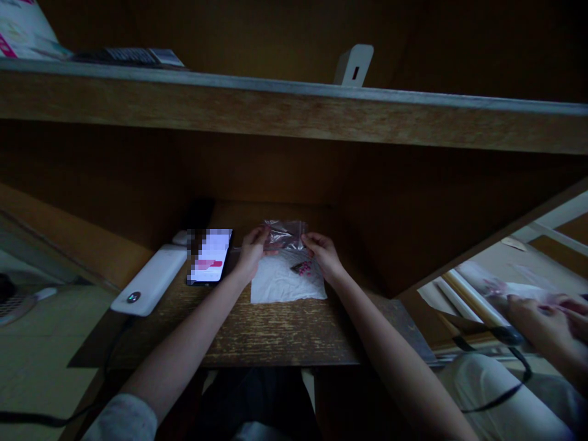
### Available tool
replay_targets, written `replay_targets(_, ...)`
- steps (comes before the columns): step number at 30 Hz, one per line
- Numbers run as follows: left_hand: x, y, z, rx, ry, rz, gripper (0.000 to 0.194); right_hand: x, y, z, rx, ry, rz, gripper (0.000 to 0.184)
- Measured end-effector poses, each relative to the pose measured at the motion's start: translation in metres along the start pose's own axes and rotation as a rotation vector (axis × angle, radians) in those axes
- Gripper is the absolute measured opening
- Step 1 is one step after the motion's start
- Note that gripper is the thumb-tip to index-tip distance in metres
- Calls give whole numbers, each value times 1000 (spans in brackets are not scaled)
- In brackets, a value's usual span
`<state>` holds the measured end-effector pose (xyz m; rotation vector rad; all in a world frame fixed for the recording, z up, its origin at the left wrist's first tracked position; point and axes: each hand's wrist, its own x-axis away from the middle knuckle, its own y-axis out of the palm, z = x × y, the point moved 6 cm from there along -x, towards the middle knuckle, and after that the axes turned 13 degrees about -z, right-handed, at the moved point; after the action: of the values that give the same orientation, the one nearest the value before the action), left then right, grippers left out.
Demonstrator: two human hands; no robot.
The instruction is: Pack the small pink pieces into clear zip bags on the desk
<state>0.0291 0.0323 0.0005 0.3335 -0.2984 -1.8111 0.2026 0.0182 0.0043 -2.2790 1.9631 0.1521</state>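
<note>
A clear plastic zip bag [285, 234] is stretched between my two hands above the back of a white tissue [275, 283]. My left hand [253, 250] pinches the bag's left side, and my right hand [320, 247] grips its right edge between thumb and fingers. On the tissue, below the bag, lies a small cluster of pink beads or buds [303, 267] with a darker end; its exact kind is too small to tell. What the bag contains, if anything, I cannot make out.
Left of my hands lie a lit phone [210, 257] and a white power bank [151, 280] with a cable. Overhead runs a wooden shelf [294, 113] bearing a white charger [357, 65] and a packet. At right, another person's hands [542, 318] hold something clear.
</note>
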Motion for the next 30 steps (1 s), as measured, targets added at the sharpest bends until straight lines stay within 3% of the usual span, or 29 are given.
replay_targets(5,1,5,1,-139,47,-17,30,1,-1,-5,63,-47,41,28)
replay_targets(9,3,12,-5,-205,6,-80,36,3,4,-10,186,-105,3,27)
replay_targets(14,5,21,-9,-193,-13,-182,34,6,14,-13,332,-149,-85,26)
replay_targets(24,5,19,-14,-182,-104,-233,29,10,21,-15,403,-164,-173,26)
replay_targets(27,3,17,-13,-265,-78,-227,24,10,23,-14,386,-162,-193,26)
replay_targets(30,3,16,-6,-499,-8,-196,14,10,24,-11,375,-158,-208,27)
